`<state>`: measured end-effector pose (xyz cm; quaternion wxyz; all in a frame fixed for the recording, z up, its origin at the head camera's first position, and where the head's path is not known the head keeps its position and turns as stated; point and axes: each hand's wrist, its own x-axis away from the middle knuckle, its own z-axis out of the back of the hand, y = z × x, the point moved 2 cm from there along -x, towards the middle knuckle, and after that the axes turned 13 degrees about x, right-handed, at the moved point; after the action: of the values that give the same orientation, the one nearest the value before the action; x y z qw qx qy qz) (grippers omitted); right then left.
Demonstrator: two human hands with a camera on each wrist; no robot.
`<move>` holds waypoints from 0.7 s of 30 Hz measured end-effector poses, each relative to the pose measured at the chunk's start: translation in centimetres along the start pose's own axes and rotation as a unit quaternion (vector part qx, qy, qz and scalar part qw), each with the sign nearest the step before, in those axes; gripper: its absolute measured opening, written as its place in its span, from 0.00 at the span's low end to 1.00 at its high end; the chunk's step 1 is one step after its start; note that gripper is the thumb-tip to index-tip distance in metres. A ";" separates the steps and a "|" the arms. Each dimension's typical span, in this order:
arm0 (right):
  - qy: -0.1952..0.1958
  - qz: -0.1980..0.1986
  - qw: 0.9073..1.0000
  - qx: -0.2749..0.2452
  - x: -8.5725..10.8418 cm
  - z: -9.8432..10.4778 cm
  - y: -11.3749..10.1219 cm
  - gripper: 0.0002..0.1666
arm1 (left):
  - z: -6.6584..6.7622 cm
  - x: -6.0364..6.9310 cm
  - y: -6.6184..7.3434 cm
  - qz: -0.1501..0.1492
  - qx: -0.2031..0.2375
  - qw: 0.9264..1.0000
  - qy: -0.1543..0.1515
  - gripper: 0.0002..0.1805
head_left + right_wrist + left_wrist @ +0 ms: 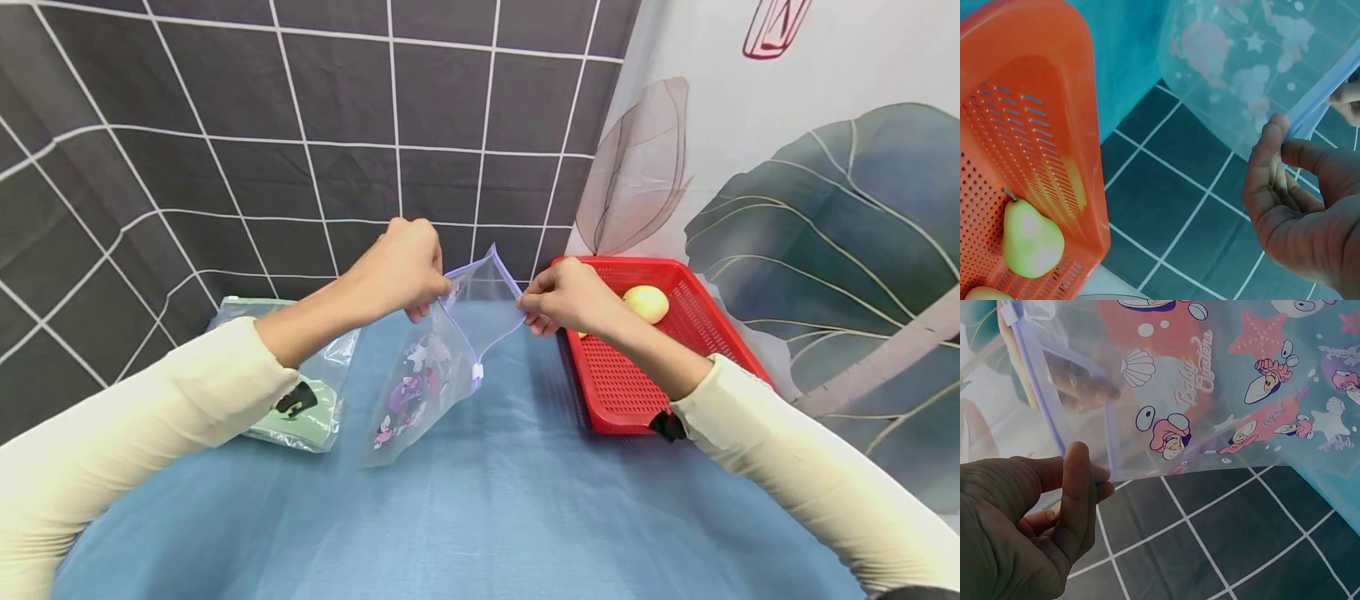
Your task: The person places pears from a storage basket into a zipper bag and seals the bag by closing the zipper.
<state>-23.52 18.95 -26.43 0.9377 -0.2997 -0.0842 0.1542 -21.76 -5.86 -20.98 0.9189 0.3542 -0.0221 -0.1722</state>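
A clear zip bag (431, 383) with a purple zip edge and printed cartoon figures hangs between both hands, its mouth spread apart. My left hand (405, 267) pinches one side of the purple edge; in the left wrist view, thumb and fingers (1075, 487) meet on it. The opposite side is pinched by my right hand (562, 296), seen also in the right wrist view with the fingertips (1277, 125) on the edge. A white slider (477, 372) sits at the near end of the zip. Nothing shows inside the bag.
To the right stands a red perforated basket (622, 408) with a yellow-green pear (1032, 240) and part of another fruit (988, 294). Behind the left forearm lies a clear packet (307, 417) with green contents. A blue cloth (480, 517) covers the table; a dark gridded backdrop (337, 92) rises behind.
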 end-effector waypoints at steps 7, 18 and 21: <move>0.002 -0.009 1.000 0.002 0.2 0.4 0.2 0.13 | -0.9 -0.5 -0.2 -0.014 0.010 1.000 0.012 0.17; 0.047 -0.005 0.997 0.064 -0.2 2.7 1.9 0.14 | -1.6 -0.5 -0.4 -0.017 0.024 0.999 0.013 0.16; 0.059 -0.010 0.994 0.097 -0.5 3.4 2.8 0.15 | -1.7 -0.5 -0.4 -0.020 0.017 1.000 0.013 0.16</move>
<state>-25.53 22.74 -25.39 0.9672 -0.2153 -0.0166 0.1340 -22.06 -4.90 -22.46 0.9092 0.3727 -0.0060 -0.1858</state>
